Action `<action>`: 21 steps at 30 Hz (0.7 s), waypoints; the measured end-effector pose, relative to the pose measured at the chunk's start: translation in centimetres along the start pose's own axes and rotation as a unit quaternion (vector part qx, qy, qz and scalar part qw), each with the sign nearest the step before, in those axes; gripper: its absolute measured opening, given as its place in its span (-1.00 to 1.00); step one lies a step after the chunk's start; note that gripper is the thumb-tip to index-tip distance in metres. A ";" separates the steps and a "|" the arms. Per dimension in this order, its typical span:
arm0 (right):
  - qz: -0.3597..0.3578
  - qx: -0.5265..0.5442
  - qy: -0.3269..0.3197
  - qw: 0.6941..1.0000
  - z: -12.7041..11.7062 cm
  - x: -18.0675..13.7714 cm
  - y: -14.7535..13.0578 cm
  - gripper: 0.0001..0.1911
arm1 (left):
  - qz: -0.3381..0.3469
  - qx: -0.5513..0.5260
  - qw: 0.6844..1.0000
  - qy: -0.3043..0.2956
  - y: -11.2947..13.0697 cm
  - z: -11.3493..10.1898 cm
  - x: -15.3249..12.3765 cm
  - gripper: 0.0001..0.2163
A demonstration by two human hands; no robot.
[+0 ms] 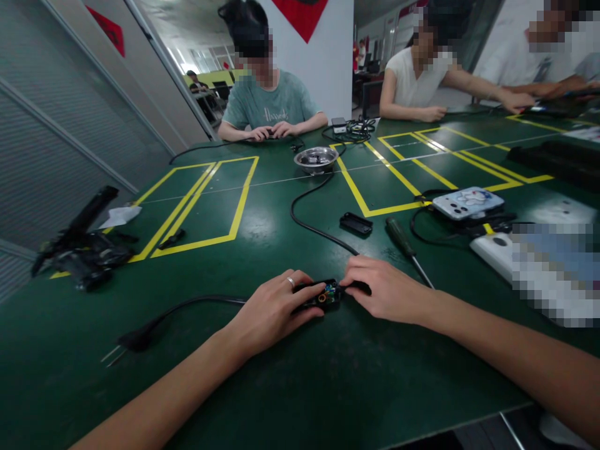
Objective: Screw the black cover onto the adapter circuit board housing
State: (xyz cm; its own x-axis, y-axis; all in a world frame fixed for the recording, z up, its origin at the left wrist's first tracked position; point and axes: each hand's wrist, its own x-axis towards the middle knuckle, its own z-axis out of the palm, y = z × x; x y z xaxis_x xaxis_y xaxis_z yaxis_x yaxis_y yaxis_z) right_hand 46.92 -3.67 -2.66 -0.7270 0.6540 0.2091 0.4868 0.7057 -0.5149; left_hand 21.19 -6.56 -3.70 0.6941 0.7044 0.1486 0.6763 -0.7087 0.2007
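Observation:
On the green table lies a small black electronics case (330, 303), its top open and coloured wires and a copper coil showing inside. My left hand (276, 306) holds the case by its left part, fingers closed over it. Against the case's right end, my right hand (384, 290) pinches the black cable (314, 226) where it meets the case. A power cord (197, 303) runs left from under my left hand to a two-pin plug (135, 337). Beyond my hands are a loose black case cover (356, 224) and a screwdriver (400, 237) with a dark green handle.
A metal bowl (316, 160) with small parts stands farther back. To the right are a phone (469, 203) and a white device (497, 256); at left, a heap of black parts (94, 256). Yellow tape (241, 206) marks the table. Co-workers sit across it.

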 end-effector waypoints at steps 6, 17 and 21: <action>0.026 -0.001 -0.012 1.000 -0.2 0.0 -0.5 -0.82 | -0.006 -0.030 0.998 -0.050 -0.4 -1.7 0.1 -0.59; 0.033 0.020 -0.024 0.999 -0.3 0.0 -0.1 -0.82 | -0.066 -0.137 0.985 -0.084 -3.0 -3.6 -1.5 -0.79; -0.002 -0.022 -0.013 1.000 0.1 -0.2 -0.2 -0.82 | -0.066 -0.134 0.984 -0.093 -2.6 -3.5 -1.1 -0.80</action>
State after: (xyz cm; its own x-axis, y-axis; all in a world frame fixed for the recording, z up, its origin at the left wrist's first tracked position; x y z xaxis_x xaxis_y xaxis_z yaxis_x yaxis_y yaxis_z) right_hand 46.91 -3.94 -2.72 -0.7412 0.6442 0.1889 0.5041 0.7199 -0.4771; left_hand 17.80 -5.42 -1.00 0.6546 0.7527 -0.0700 0.6910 -0.5582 0.4592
